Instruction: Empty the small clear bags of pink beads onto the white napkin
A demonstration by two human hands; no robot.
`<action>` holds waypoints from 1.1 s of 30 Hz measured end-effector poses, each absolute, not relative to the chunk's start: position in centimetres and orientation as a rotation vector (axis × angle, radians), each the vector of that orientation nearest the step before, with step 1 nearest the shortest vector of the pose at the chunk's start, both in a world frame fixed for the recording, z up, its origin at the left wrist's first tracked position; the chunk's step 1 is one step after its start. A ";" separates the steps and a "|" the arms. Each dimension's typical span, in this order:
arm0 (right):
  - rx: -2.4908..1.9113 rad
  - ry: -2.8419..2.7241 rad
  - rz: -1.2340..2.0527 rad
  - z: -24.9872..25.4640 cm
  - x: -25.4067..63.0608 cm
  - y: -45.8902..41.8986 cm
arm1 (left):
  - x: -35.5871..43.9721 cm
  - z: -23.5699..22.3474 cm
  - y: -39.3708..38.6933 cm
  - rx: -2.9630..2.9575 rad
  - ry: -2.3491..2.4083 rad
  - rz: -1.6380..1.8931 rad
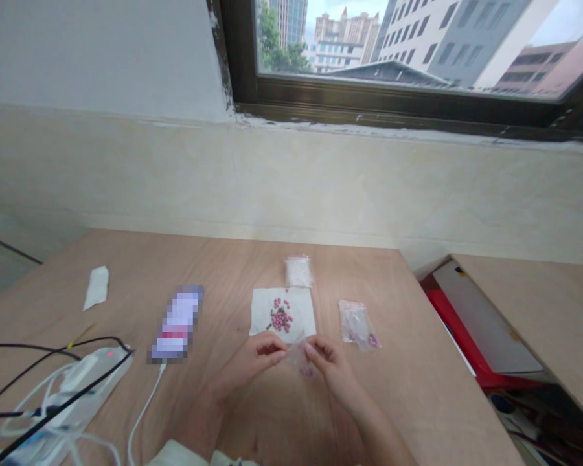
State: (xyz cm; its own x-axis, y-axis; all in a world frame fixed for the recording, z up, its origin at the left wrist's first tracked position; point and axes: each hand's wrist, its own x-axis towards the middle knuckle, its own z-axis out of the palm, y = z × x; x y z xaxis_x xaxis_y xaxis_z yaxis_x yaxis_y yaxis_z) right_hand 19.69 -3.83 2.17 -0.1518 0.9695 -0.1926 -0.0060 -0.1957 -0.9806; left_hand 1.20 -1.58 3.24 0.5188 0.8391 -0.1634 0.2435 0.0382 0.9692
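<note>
While the left hand [252, 358] and right hand [334, 366] pinch opposite sides of a small clear bag [297, 357], neither nearer, it sits between them at the near edge of the white paper [260, 312], its long axis too blurred to tell.

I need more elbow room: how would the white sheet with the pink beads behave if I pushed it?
The sheet looks thin and flat, so it would probably flex or wrinkle rather than stay stiff. The beads look small, rounded and loose on it, so a quick push or tilt may well set some rolling.
</note>
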 end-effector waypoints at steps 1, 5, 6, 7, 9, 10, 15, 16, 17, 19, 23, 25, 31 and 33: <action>-1.257 -1.193 1.503 1.9 19.4 -3.8 | 1.1 3.3 -1.7 1.497 0.987 0.585; -1.222 -1.211 1.654 1.4 19.5 -3.7 | 0.6 2.9 -2.0 1.417 1.023 0.575; -1.212 -1.241 1.657 1.3 19.6 -3.6 | 0.5 2.8 -2.0 1.409 1.014 0.564; -1.212 -1.268 1.643 1.3 19.6 -3.5 | 0.5 2.7 -2.0 1.402 1.003 0.554; -1.250 -1.288 1.597 1.2 19.6 -3.3 | 0.5 2.6 -2.0 1.391 1.000 0.551; -1.282 -1.284 1.569 1.1 19.6 -3.2 | 0.6 2.6 -1.9 1.383 1.018 0.563; -1.568 -1.267 1.024 1.2 19.1 -3.3 | 1.1 2.7 -1.9 1.356 1.104 0.625; -1.607 -1.264 0.882 1.4 18.9 -3.5 | 1.2 2.8 -1.9 1.355 1.109 0.632; -1.622 -1.276 0.800 1.7 18.6 -3.7 | 1.4 2.8 -1.9 1.355 1.111 0.636; -1.590 -1.360 0.871 2.3 17.8 -4.1 | 1.7 2.9 -2.0 1.355 1.106 0.629; -1.471 -1.493 1.307 2.6 16.4 -4.3 | 2.1 2.9 -2.2 1.363 1.072 0.602; -1.413 -1.468 1.401 2.4 16.3 -4.1 | 2.2 2.8 -2.3 1.342 1.044 0.599; -1.316 -1.391 1.518 1.6 16.8 -3.8 | 2.2 2.1 -2.7 1.112 0.942 0.644; -1.299 -1.370 1.545 1.6 16.9 -3.8 | 2.3 1.9 -2.6 1.099 0.973 0.648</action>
State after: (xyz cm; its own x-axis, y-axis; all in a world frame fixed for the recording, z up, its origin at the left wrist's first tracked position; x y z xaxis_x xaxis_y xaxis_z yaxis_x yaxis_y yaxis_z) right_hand 16.87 -3.84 1.56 -0.2635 0.9364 -0.2319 0.1178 -0.2073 -0.9712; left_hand 2.31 -2.64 1.91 0.4515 0.8329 -0.3200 0.0252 0.3466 0.9377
